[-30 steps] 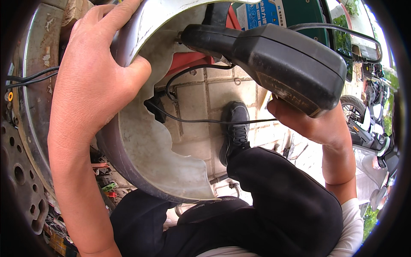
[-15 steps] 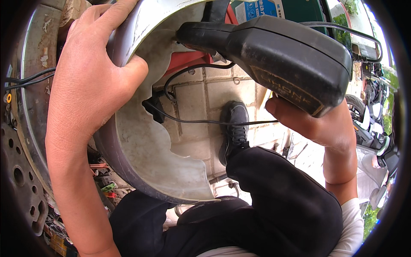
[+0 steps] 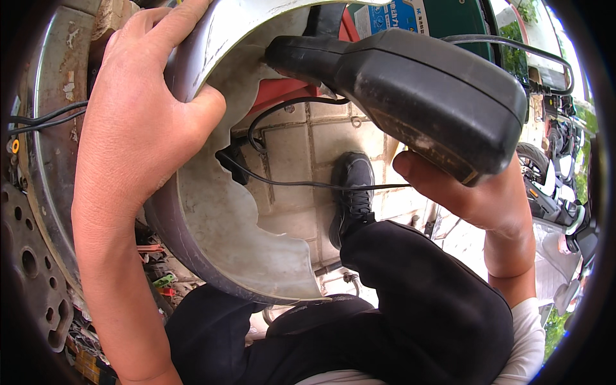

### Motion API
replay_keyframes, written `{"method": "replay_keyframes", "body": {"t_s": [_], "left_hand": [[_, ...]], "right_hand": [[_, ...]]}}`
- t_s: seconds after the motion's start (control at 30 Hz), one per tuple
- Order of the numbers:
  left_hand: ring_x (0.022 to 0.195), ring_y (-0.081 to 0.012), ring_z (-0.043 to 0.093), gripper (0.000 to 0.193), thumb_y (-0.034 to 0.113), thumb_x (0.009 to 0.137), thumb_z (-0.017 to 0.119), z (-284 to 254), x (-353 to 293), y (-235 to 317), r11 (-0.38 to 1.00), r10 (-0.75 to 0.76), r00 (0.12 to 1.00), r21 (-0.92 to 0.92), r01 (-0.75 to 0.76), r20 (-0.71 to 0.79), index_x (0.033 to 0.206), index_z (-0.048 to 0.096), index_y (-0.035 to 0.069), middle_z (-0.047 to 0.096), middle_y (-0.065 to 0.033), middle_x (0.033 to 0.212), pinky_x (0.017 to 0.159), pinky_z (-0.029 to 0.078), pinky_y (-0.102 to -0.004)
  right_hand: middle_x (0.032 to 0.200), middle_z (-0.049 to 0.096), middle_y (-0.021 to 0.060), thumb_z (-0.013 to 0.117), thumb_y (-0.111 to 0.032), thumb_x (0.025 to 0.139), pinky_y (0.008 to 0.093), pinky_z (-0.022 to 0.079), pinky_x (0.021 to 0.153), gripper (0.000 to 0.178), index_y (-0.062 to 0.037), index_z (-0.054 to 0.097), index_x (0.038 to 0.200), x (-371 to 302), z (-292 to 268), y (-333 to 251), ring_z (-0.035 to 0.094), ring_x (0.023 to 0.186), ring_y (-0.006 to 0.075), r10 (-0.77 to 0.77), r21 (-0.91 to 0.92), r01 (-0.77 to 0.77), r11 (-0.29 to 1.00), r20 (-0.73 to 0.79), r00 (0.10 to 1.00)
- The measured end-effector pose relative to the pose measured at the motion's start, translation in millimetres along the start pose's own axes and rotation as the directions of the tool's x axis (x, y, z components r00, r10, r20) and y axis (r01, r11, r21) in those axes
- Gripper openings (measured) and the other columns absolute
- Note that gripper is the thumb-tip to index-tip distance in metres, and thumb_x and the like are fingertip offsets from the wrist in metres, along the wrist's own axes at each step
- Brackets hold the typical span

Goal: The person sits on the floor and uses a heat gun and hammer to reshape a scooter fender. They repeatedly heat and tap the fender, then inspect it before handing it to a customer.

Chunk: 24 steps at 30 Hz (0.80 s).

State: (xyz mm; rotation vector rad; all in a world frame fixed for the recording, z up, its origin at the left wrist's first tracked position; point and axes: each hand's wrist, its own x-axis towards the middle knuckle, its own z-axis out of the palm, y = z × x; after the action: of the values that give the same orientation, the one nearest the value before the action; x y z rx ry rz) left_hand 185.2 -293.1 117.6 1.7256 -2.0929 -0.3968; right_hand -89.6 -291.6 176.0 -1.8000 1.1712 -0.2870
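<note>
A large curved plastic panel (image 3: 218, 205), grey outside and pale inside with a jagged inner edge, rests near my thighs. My left hand (image 3: 138, 122) clasps its upper left rim, thumb over the edge. In my right hand (image 3: 465, 192) is a black gun-shaped power tool (image 3: 436, 96); its bulky body hides most of my fingers and the handle. The tool's narrow front points left, at the inner face of the panel near the top. Whether its tip touches the plastic I cannot tell.
Thin black cable (image 3: 308, 184) crosses above my black shoe (image 3: 355, 189) and the tiled floor (image 3: 285, 154). A red part (image 3: 279, 93) and a green box (image 3: 443, 19) lie ahead. Left, there is a metal plate with holes (image 3: 29, 256); parked two-wheelers (image 3: 545, 173) stand at right.
The tool's rear end has dipped and rolled slightly in my right hand. My left hand and the panel have shifted a little to the right.
</note>
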Motion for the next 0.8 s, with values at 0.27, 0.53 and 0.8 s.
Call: {"method": "replay_keyframes", "body": {"t_s": [0.27, 0.53, 0.8], "left_hand": [[0.114, -0.0318, 0.053, 0.074, 0.007, 0.064, 0.051, 1.0, 0.1, -0.9, 0.998, 0.017, 1.000, 0.057, -0.016, -0.017, 0.138, 0.051, 0.015, 0.056, -0.0166, 0.121, 0.101, 0.040, -0.0365], [0.112, -0.0309, 0.053, 0.074, 0.006, 0.065, 0.051, 0.6, 0.8, -0.4, 1.000, 0.000, 1.000, -0.007, 0.000, 0.000, 0.138, 0.051, 0.014, 0.056, -0.0163, 0.119, 0.100, 0.041, -0.0355], [0.113, -0.0331, 0.049, 0.075, 0.006, 0.064, 0.055, -5.1, -1.4, -2.7, 1.000, 0.019, 1.000, -0.018, -0.019, 0.004, 0.139, 0.049, 0.011, 0.053, -0.0187, 0.121, 0.103, 0.038, -0.0365]], "right_hand": [[0.092, 0.069, 0.0067, 0.078, 0.003, 0.071, 0.0267, 0.051, 0.070, 0.036, -0.0012, 0.067, 0.105, -1.2, 1.2, -6.0, 0.064, 0.079, 0.0132, -0.016, -0.062, 0.017, 0.998, 0.013, 1.000], [0.092, 0.069, 0.0074, 0.077, 0.008, 0.064, 0.0271, 0.051, 0.071, 0.044, -0.0008, 0.067, 0.106, -10.7, 3.9, -1.2, 0.064, 0.080, 0.0156, -0.010, 0.119, 0.035, 0.992, -0.204, 0.979], [0.081, 0.064, 0.0111, 0.075, 0.000, 0.068, 0.0365, 0.052, 0.078, 0.034, -0.0022, 0.062, 0.100, -71.3, -18.8, 19.1, 0.065, 0.081, 0.0240, 0.535, 0.635, -0.543, 0.549, 0.233, 0.812]]}}
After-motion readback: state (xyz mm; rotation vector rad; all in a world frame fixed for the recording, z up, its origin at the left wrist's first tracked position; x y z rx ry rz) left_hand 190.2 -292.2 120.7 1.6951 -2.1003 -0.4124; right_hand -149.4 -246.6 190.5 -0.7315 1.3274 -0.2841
